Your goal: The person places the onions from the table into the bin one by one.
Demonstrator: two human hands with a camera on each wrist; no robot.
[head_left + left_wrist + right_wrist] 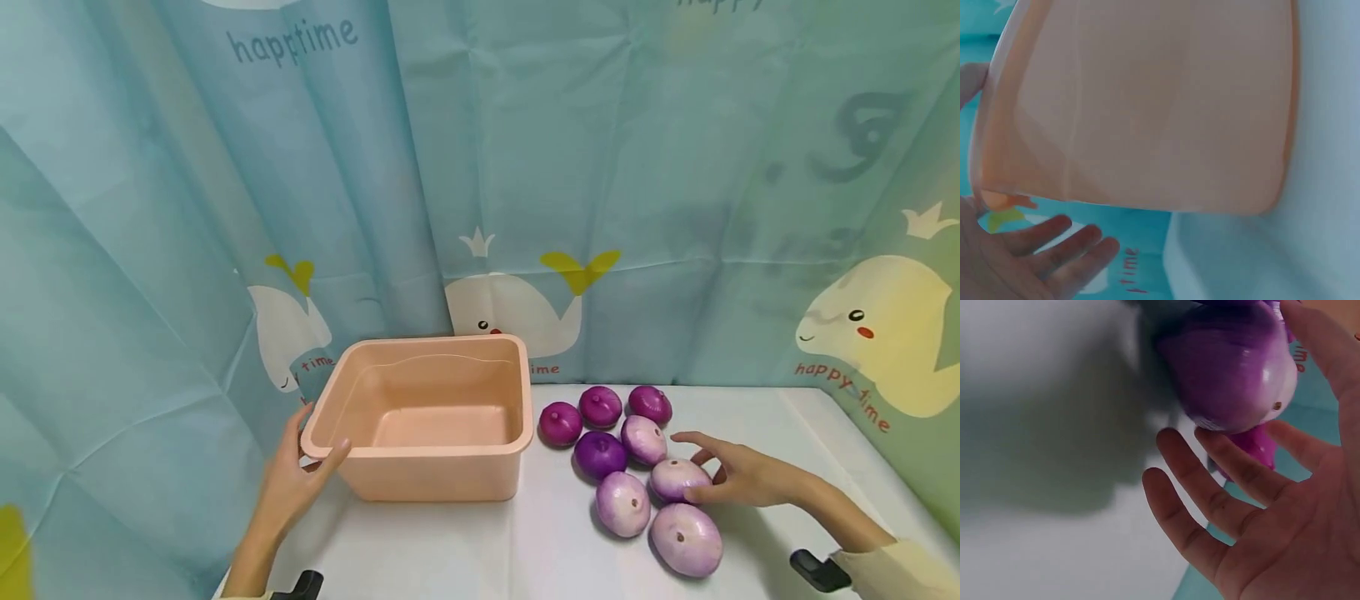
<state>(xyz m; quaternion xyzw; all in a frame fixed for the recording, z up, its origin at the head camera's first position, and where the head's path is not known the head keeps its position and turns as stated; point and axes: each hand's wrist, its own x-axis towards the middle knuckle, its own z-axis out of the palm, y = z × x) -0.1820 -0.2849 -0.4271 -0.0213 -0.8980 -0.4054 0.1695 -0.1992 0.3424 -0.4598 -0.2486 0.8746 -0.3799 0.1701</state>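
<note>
The left hand (294, 482) holds the tub (435, 477) by its rim; the right hand (752, 477), spread wide, meets an onion (673, 480) right of the tub.

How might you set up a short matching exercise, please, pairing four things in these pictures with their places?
1. Left hand
2. Right hand
3. Peach bin
4. Curtain

A. Hanging behind the white table
B. At a pale onion
C. Standing left of the magenta onions
D. At the bin's rim

Pairs: 1-D, 2-B, 3-C, 4-A
</note>
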